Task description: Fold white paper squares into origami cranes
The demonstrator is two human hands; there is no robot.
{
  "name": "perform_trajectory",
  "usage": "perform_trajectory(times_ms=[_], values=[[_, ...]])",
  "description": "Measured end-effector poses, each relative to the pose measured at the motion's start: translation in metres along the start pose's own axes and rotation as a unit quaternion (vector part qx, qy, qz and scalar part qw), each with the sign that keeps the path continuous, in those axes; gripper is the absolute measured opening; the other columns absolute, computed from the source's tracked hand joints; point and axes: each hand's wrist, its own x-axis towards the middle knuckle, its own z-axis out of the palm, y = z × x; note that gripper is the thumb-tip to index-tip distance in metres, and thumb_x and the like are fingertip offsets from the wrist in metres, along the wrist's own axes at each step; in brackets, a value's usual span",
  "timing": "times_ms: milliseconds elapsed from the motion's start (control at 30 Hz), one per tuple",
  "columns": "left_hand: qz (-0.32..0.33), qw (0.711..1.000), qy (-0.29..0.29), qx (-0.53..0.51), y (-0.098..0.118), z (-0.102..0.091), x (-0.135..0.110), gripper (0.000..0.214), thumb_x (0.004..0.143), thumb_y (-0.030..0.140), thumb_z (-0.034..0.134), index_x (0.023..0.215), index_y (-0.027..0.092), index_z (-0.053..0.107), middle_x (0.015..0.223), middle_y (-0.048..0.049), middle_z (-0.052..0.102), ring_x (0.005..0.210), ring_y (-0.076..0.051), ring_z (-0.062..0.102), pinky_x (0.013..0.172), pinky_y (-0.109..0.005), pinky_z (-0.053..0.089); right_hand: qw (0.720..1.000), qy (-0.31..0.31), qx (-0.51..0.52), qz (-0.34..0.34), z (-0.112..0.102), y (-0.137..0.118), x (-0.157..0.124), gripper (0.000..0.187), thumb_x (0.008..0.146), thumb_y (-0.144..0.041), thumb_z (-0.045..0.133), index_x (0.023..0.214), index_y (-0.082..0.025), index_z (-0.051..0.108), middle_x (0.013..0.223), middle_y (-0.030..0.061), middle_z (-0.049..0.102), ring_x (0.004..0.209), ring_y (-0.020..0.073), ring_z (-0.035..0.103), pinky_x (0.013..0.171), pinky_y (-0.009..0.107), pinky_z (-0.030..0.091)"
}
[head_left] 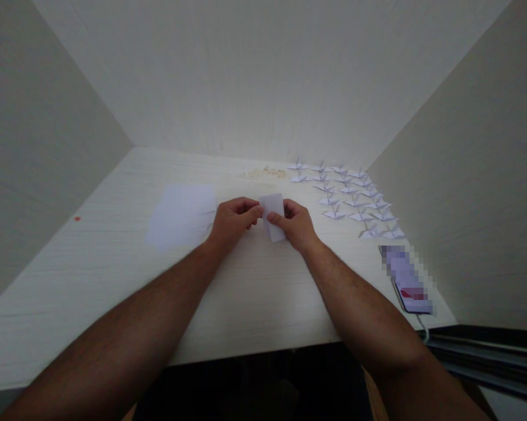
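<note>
Pale walls (255,76) close in the back, left and right edges of a whitish, streaked bench (263,304). Near its left edge sits a small orange-red spot (77,218). Further right, in the left half and toward the back, lie plain white sheets (180,213). Just beside their right side is the left hand (237,216), its thumb and forefinger pinched on the left edge of a folded paper (272,204). That paper is upright, about midway between the left and right edges; whether it touches the bench I cannot tell. Behind it, near the back edge, runs a brownish stain (267,172). From the right, the right hand (297,223) clamps the paper, thumb across the front, fingers behind. Folded paper cranes (356,203) fill the back right corner in rows. Nearer the front right corner lies a phone (406,278), its screen blurred, with a pale cable (425,330) leading over the front edge.
</note>
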Motion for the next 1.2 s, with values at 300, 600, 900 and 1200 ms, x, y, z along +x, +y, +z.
perform_trajectory(times_ms=[300,600,900,1200], values=[[0.004,0.999,0.0,0.046,0.0031,0.0021,-0.0015,0.012,0.07,0.025,0.073,0.069,0.016,0.065,0.052,0.0032,0.06,0.044,-0.007,0.049,0.045,-0.019,0.038,0.999,-0.013,-0.048,0.005,0.0016,-0.0015,-0.0017,0.042,0.06,-0.047,0.084,0.085,-0.018,0.065,0.073,-0.0008,0.064,0.063,0.0128,0.054,0.057,0.026,0.044],[-0.001,0.999,0.004,0.041,0.0056,0.0014,-0.0017,0.013,0.073,0.026,0.068,0.065,0.016,0.064,0.051,0.0023,0.06,0.044,-0.007,0.048,0.044,-0.019,0.037,0.998,-0.02,-0.06,0.005,0.0025,-0.0034,-0.0019,0.042,0.06,-0.045,0.083,0.087,-0.018,0.066,0.077,0.0007,0.067,0.067,0.0141,0.057,0.06,0.028,0.046],[-0.002,0.997,0.023,0.074,0.0055,0.0031,-0.0014,0.011,0.066,0.024,0.073,0.066,0.016,0.065,0.051,0.004,0.058,0.045,-0.007,0.048,0.045,-0.019,0.036,0.997,-0.038,-0.062,-0.009,0.0014,-0.0028,-0.0022,0.041,0.059,-0.043,0.083,0.087,-0.018,0.066,0.075,-0.0006,0.065,0.064,0.0127,0.054,0.06,0.027,0.045],[-0.008,0.997,0.01,0.071,0.0036,0.0024,-0.0006,0.01,0.066,0.024,0.071,0.066,0.017,0.064,0.056,0.0024,0.063,0.047,-0.008,0.049,0.047,-0.02,0.038,1.0,-0.005,-0.024,-0.019,0.0012,0.0056,-0.0022,0.028,0.074,-0.047,0.072,0.083,-0.021,0.067,0.074,0.0006,0.066,0.067,0.015,0.058,0.064,0.03,0.048]])
